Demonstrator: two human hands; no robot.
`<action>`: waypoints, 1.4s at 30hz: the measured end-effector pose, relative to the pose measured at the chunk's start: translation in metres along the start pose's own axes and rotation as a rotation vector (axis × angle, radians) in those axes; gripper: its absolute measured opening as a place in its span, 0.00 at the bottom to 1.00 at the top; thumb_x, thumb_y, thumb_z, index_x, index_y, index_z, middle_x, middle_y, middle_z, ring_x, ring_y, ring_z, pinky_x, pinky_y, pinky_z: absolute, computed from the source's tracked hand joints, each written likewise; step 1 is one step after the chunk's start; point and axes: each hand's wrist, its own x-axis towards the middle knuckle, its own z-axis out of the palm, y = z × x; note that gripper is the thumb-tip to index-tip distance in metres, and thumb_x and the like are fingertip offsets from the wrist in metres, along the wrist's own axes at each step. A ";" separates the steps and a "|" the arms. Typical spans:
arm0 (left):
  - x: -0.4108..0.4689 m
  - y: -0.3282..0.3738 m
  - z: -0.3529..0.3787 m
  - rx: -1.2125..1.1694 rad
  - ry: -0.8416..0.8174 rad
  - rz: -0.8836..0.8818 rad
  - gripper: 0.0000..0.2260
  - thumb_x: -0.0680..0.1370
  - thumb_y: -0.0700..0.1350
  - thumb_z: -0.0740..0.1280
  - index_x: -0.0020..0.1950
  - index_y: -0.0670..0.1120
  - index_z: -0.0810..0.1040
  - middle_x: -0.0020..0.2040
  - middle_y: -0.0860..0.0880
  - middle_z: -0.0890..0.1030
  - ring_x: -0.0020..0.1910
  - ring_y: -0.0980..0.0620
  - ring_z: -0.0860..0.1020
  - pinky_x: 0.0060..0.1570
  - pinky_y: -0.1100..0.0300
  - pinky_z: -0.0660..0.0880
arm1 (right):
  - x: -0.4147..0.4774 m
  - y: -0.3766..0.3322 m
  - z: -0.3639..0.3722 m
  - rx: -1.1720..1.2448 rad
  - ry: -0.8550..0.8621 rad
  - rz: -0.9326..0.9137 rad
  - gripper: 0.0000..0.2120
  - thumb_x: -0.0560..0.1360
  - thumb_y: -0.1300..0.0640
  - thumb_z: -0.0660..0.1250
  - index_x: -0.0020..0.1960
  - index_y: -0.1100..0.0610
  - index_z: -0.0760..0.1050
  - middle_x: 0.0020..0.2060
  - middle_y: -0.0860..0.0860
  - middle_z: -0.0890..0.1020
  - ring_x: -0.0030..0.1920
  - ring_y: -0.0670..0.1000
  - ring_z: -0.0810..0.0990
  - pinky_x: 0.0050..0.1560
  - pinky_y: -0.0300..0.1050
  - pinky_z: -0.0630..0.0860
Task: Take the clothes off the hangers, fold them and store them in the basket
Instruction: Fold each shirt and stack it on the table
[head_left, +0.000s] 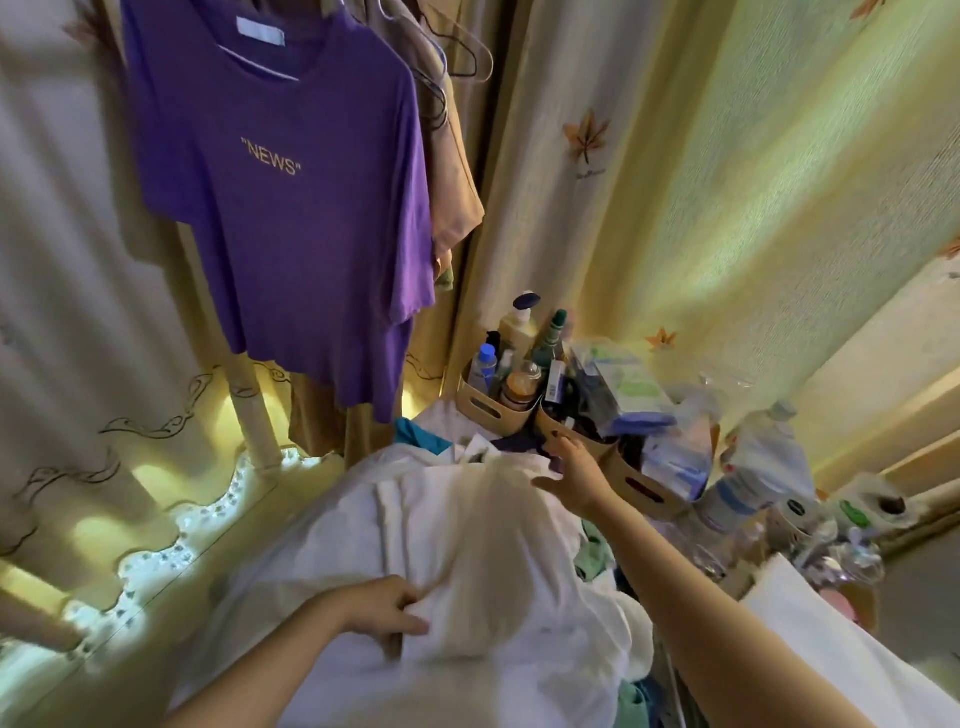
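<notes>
At my far left hangs a pale curtain (62, 260) with dark swirl patterns. Next to it, up high, a purple T-shirt (291, 234) printed "NEWS" is still on its hanger, and a beige garment (454, 171) hangs just behind its right side. Above that are a few wire hangers (470, 60); I cannot tell whether they carry anything.

Below the T-shirt, right in front of me, a white garment (467, 545) lies spread over a heap of other clothes (592, 556). Bits of teal and green cloth peek out around its edges. My left hand (384, 613) sits on the near part of the white garment, with the fingers curled into the cloth and gathering a small fold.

My right hand (571, 475) reaches out to the garment's far right edge, with the fingers straight and loosely spread and the thumb out to the side. I cannot tell whether it touches the cloth.

Just past that hand stand beige tubs (485, 408) packed with bottles (519, 332) and packets. Further right are clear water bottles (763, 457) and some blurred clutter. A yellow curtain (753, 182) with orange leaf prints hangs behind all of it.
</notes>
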 end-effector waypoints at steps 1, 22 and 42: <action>0.004 -0.002 -0.001 -0.039 0.016 -0.021 0.06 0.78 0.46 0.65 0.45 0.45 0.74 0.28 0.53 0.76 0.29 0.59 0.76 0.35 0.66 0.71 | -0.004 0.009 0.016 -0.020 0.001 0.101 0.28 0.73 0.51 0.71 0.68 0.60 0.66 0.65 0.57 0.70 0.65 0.57 0.69 0.63 0.47 0.69; -0.011 -0.039 -0.020 -0.371 -0.283 -0.263 0.12 0.76 0.37 0.67 0.34 0.46 0.70 0.28 0.52 0.70 0.28 0.61 0.73 0.34 0.68 0.72 | -0.103 0.040 0.104 -0.104 -0.637 0.115 0.23 0.68 0.36 0.70 0.45 0.55 0.71 0.42 0.49 0.72 0.46 0.48 0.69 0.44 0.40 0.68; -0.001 -0.028 -0.072 -1.016 0.267 -0.137 0.18 0.81 0.52 0.58 0.65 0.41 0.74 0.53 0.35 0.79 0.56 0.42 0.78 0.54 0.52 0.74 | -0.060 0.013 0.057 0.405 -0.014 0.269 0.27 0.71 0.43 0.70 0.65 0.55 0.71 0.51 0.51 0.77 0.49 0.49 0.76 0.45 0.36 0.73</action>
